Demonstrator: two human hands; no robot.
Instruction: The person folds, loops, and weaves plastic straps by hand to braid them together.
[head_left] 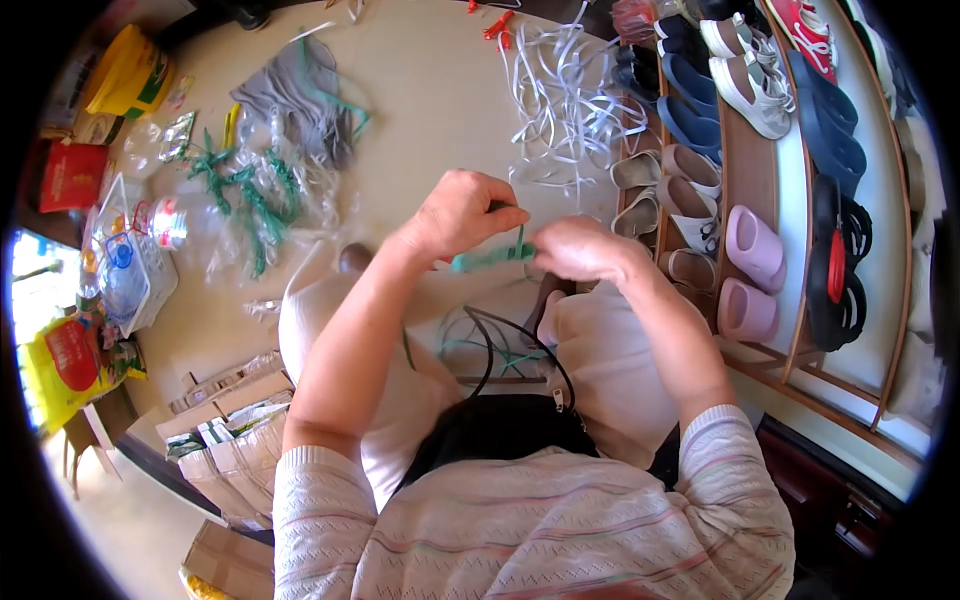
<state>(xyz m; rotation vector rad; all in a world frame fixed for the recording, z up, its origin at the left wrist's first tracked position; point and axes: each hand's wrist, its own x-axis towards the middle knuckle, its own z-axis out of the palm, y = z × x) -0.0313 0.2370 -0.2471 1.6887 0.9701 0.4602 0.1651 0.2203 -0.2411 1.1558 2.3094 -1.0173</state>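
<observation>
The green strap (490, 259) is between your two hands, above your lap: one small, flat, pale-green bundle, with one thin strand rising from it. Your left hand (462, 212) has thumb and forefinger pinched together on that strand. Your right hand (580, 248) is at the bundle's other end, too blurred to tell how its fingers stand.

To your left, one white basket (155, 285) holds clear plastic and blue-edged items, and one open cardboard box (235, 480) holds packets. You can't make out what is in the one yellow bucket (128, 70). One black bag (500, 430) with two loop handles lies on your lap. On your right, the shoe rack (750, 165) holds many shoes, including two pink clogs (752, 250).
</observation>
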